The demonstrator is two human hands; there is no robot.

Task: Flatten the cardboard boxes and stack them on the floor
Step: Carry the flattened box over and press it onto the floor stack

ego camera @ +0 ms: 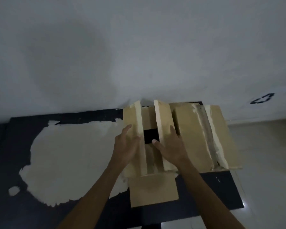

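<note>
Setting: bare indoor room corner, kind unclear.
Evidence: plain white wall point(139, 47); glossy pale floor tiles point(262, 154); worn dark mat point(15, 162).

A tan cardboard box point(153, 156) is standing open on the dark floor by the wall, its two long top flaps tilting up on either side of a dark opening, and a short flap is lying flat toward the viewer. Just to its right a second cardboard box point(203, 138) is lying closed, touching it, torn pale tape running along its top seam.
</note>
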